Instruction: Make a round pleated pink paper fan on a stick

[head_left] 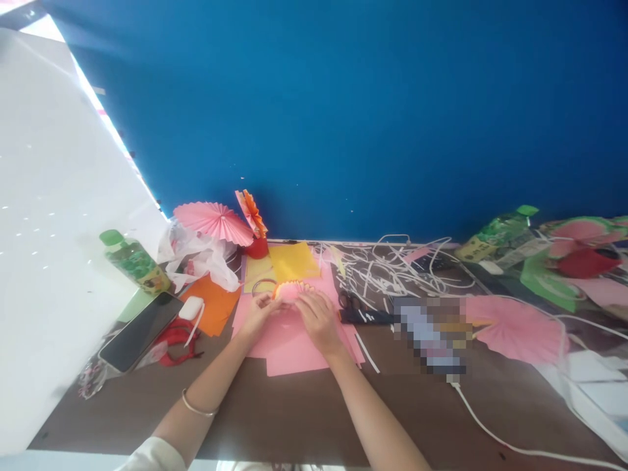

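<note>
Between my two hands is a small pleated paper fan [294,288], pink with an orange and yellow edge. My left hand [261,315] pinches its left end, fingers closed. At the other side my right hand [318,319] has its fingers bent over the folds. Below them lie stacked pink paper sheets [289,353], with a yellow sheet [294,261] just behind. A roll of tape [263,286] rests beside my left fingertips. Black-handled scissors [349,301] lie to the right of my right hand.
Left: a green-capped bottle [135,261], a phone [141,331], a white earbud case [191,307], orange paper [210,304] and a plastic bag [203,258]. Pink pleated paper [213,222] leans behind. Right: white paper strips [392,271], a charging cable [483,428], another bottle [495,232] and a pink fan [520,327].
</note>
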The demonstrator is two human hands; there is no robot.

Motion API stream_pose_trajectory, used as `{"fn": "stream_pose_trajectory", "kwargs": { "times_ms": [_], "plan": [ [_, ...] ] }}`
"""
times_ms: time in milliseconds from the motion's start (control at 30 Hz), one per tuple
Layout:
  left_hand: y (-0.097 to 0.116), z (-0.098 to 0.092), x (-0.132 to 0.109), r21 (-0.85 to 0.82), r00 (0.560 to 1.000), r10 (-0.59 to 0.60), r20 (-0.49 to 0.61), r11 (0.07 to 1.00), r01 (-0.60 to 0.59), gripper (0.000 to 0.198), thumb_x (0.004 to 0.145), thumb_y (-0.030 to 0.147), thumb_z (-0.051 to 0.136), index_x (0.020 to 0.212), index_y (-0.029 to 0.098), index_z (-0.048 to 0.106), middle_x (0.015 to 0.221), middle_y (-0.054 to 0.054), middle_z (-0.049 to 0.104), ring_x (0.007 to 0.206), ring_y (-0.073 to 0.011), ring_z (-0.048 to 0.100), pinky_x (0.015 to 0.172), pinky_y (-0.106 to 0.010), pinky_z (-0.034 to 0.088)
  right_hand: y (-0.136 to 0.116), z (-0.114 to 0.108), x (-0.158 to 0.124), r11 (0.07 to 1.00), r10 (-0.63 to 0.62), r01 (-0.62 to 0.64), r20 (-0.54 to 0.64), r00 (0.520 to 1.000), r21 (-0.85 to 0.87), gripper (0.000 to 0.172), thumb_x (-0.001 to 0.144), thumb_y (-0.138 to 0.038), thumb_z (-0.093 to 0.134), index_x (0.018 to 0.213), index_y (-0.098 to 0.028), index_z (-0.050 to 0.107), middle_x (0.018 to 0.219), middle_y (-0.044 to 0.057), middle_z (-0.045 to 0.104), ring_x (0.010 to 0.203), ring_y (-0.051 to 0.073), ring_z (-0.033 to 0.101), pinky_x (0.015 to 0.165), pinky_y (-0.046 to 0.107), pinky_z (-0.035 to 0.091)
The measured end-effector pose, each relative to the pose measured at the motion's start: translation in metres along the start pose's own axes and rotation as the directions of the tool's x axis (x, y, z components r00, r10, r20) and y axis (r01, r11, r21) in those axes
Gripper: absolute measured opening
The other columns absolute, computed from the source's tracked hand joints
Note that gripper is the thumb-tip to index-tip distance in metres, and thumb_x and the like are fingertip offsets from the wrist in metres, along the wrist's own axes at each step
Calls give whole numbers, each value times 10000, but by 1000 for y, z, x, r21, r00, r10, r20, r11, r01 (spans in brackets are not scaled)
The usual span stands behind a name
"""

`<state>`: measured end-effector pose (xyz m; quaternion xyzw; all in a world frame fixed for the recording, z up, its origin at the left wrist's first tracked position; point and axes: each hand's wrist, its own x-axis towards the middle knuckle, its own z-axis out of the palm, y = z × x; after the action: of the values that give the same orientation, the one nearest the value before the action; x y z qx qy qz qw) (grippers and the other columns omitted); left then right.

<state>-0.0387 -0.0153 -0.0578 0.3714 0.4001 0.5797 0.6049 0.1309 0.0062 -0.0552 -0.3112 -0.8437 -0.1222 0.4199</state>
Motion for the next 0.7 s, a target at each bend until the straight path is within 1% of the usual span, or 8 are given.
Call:
{"fn": "stream_pose_trajectory", "kwargs": {
  "times_ms": [133, 300, 467, 600, 700],
  "plan": [
    [1, 0, -2, 31, 999, -25, 35, 999, 24, 257, 696, 329, 678, 832, 122, 612, 775, -80, 680, 778, -220, 654, 760, -367, 514, 2, -4, 0, 1000, 1, 0, -70, 998, 13, 194, 822, -72, 509, 953, -170, 612, 988, 69, 668, 1020, 172, 571, 958, 381, 381],
    [1, 1, -2, 19, 999, -35, 41, 999, 35, 221, 688, 305, 688, 796, 123, 629, 797, -85, 681, 751, -210, 656, 726, -337, 514, 5, -3, -2, 1000, 14, -13, -70, 997, 17, 212, 826, -63, 499, 974, -172, 604, 989, 64, 668, 1016, 167, 575, 963, 384, 379],
    [9, 7, -5, 105, 999, -52, 16, 993, 50, 259, 706, 350, 664, 796, 108, 657, 828, -111, 687, 742, -216, 655, 721, -337, 509, 9, 1, -2, 1000, 20, -19, -64, 998, 11, 222, 841, -63, 465, 976, -174, 602, 989, 72, 660, 1036, 191, 560, 952, 415, 378],
    [12, 8, -6, 158, 998, -51, 28, 986, 46, 280, 720, 380, 644, 818, 119, 674, 809, -109, 694, 753, -225, 656, 741, -342, 505, 10, 3, -2, 999, 53, -53, -82, 995, 0, 208, 824, -64, 489, 949, -173, 614, 949, 76, 663, 969, 199, 579, 901, 397, 399],
    [11, 7, -6, 186, 999, -32, 40, 982, 24, 309, 737, 397, 619, 837, 111, 681, 822, -123, 693, 761, -228, 655, 745, -344, 506, 9, 3, -2, 997, 77, -77, -90, 993, -4, 193, 813, -75, 513, 932, -182, 620, 917, 62, 669, 930, 194, 584, 894, 389, 387]
  ]
}}
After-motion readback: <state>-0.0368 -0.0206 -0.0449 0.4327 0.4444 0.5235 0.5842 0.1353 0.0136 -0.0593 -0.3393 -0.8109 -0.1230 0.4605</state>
